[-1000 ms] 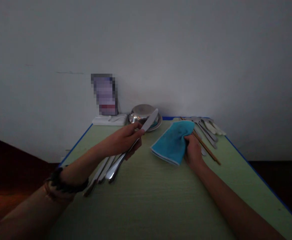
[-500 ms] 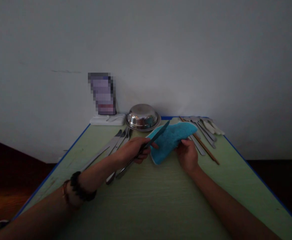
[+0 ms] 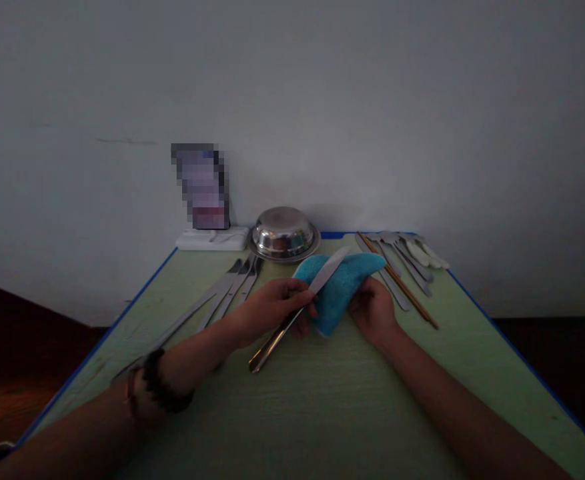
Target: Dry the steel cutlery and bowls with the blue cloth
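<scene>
My left hand [image 3: 282, 303] grips a metal table knife [image 3: 278, 340] near the middle, its blade slanting up and to the right and its handle end towards me. Behind the blade hangs a blue cloth [image 3: 339, 293], and some left fingertips touch its near edge. My right hand [image 3: 373, 307] is closed on the right part of this cloth; its fingertips are partly hidden behind the fabric. The knife blade lies in front of the cloth, and I cannot tell whether the two touch.
An upturned steel bowl [image 3: 285, 233] stands at the back. Several knives [image 3: 227, 287] lie on the left. Chopsticks [image 3: 412, 303], knives and spoons [image 3: 417, 250] lie on the right. A blurred phone [image 3: 203, 187] leans on a white stand [image 3: 212, 239]. Blue edging borders the green table [image 3: 312, 420].
The knife has turned in my left hand, so its flat blade now shows brighter and its handle end sticks out below. The cloth is folded narrower and slightly lower.
</scene>
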`<state>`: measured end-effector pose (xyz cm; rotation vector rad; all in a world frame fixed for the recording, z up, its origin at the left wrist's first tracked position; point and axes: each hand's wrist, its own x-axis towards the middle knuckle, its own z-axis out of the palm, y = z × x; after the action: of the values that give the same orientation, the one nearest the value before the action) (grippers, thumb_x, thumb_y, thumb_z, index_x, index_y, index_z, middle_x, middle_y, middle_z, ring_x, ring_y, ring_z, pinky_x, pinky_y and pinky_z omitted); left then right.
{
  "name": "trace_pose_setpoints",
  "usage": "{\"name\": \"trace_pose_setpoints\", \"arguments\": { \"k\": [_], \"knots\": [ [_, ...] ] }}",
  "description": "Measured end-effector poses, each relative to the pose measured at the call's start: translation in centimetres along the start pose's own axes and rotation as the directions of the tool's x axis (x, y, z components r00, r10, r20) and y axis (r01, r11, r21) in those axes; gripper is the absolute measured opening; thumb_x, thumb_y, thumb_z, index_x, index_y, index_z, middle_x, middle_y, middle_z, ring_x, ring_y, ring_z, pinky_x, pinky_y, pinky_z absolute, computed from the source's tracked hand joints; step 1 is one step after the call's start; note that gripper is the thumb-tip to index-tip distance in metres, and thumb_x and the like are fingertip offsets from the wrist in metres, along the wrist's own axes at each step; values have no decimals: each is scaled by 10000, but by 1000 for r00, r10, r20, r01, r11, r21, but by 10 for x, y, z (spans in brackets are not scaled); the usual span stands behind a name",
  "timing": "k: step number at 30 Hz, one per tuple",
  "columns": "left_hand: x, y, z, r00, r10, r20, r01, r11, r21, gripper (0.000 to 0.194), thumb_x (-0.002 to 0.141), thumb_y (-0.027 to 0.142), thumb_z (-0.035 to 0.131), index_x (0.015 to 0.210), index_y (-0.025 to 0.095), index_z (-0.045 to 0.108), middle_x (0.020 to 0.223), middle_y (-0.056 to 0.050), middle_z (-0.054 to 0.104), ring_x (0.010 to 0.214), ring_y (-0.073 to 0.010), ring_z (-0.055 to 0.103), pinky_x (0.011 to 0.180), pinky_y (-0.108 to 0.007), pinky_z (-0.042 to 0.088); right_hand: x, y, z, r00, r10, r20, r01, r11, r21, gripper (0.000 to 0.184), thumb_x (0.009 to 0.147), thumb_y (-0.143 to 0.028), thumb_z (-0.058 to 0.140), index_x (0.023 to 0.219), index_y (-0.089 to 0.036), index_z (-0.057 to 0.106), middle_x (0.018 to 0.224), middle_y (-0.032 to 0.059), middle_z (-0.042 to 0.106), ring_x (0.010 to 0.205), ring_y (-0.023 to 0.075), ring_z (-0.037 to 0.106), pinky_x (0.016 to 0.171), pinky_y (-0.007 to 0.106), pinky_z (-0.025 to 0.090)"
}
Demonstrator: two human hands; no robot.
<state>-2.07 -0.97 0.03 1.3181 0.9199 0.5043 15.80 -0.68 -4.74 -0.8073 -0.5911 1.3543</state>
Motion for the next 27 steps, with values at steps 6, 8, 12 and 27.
{"name": "trace_pose_setpoints", "arguments": {
  "k": [6,8,12,27],
  "knots": [
    [2,-3,5,997,27,-78,-28,999,-16,140,843,284,526,828,160,461,717,6,654,503,-120,625,499,-274,531,-5,-1,4,969,126,212,-109,990,-88,167,587,-240,706,732,-194,637,664,-23,646,576,125,564,637,286,482],
    [3,-5,6,995,35,-89,-34,999,10,144,840,289,526,821,165,455,719,2,658,518,-132,638,498,-278,537,-6,0,4,955,139,263,-111,987,-115,210,592,-260,723,778,-200,644,725,-16,663,630,134,590,673,289,484],
    [3,-9,9,997,32,-75,-25,996,85,159,842,315,512,828,172,446,730,0,659,523,-141,647,504,-284,543,-7,5,5,966,93,243,-37,973,-227,216,653,-322,693,819,-192,647,738,-7,671,697,142,608,678,267,473],
    [-8,-16,15,992,120,40,-123,841,527,319,904,374,307,859,166,546,591,47,451,532,-102,440,523,-209,384,1,-9,-1,992,-125,-25,112,951,-287,235,667,-368,648,818,-196,596,741,1,668,690,168,621,664,312,468]
  ]
}}
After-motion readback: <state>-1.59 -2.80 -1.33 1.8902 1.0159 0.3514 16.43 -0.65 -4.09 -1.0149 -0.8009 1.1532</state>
